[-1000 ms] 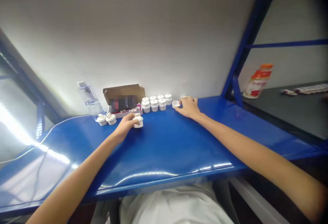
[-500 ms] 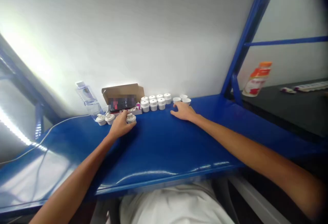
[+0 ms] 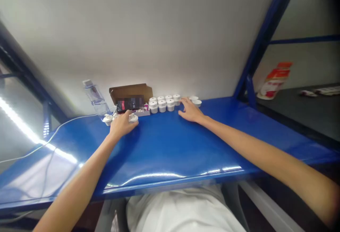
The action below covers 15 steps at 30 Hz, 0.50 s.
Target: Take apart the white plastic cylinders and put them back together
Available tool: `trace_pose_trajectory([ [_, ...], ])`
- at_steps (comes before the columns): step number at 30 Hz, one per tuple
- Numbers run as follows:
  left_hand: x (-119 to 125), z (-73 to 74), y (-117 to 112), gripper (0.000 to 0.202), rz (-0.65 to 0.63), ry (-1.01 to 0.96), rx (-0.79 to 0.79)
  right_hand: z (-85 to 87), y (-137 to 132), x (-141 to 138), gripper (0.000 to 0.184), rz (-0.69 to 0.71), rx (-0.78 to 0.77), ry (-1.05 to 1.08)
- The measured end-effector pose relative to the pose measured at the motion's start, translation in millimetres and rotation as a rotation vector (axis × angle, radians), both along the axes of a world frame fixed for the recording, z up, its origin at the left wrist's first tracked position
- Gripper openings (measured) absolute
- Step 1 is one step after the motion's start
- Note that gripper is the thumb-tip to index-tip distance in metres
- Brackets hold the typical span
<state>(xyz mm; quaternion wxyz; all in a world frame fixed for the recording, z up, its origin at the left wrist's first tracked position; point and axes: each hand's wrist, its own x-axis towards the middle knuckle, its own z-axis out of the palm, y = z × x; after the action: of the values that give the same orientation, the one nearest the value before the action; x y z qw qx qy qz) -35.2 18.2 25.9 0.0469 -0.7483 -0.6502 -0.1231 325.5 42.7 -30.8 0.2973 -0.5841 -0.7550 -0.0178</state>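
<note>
My left hand rests on the blue shelf, its fingers curled round a small white capped part. Another white part of the same kind stands just left of that hand. My right hand lies flat on the shelf with the fingers stretched out, its fingertips touching the right end of a double row of white round parts. Two open white cups stand just behind that hand by the wall.
An open cardboard box stands against the white wall, a clear plastic bottle to its left. A white cable runs off leftward. A blue upright bounds the shelf on the right; an orange-and-white bottle lies on the dark shelf beyond.
My left hand has slid its white part back and left, next to the other parts by the box. My right hand has left the open cups and moved left to the stacked row.
</note>
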Motion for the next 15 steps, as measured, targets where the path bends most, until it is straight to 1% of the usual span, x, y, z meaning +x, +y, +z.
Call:
trace_pose_trajectory([
  [3,-11,0.7,5,0.056,0.019,0.033,-0.011,6.1,17,-4,0.06,-0.024,0.069,-0.073],
  [6,-20,-2.7,11,0.058,0.039,0.044,-0.018,15.5,36,-6,0.059,-0.053,0.093,-0.165],
  [8,-24,-5.0,14,0.061,0.059,0.032,-0.008,21.6,41,-7,0.057,-0.05,0.078,-0.174],
  [11,-23,-4.9,13,0.067,0.066,0.011,0.003,28.4,34,-7,0.05,-0.049,0.032,-0.126],
  [13,-17,-1.9,9,0.073,0.063,-0.003,0.015,30.8,18,-7,0.043,-0.062,-0.012,-0.083],
  [15,-6,1.9,1,0.077,0.038,-0.034,0.048,32.2,-3,-9,0.038,-0.08,-0.068,-0.049],
])
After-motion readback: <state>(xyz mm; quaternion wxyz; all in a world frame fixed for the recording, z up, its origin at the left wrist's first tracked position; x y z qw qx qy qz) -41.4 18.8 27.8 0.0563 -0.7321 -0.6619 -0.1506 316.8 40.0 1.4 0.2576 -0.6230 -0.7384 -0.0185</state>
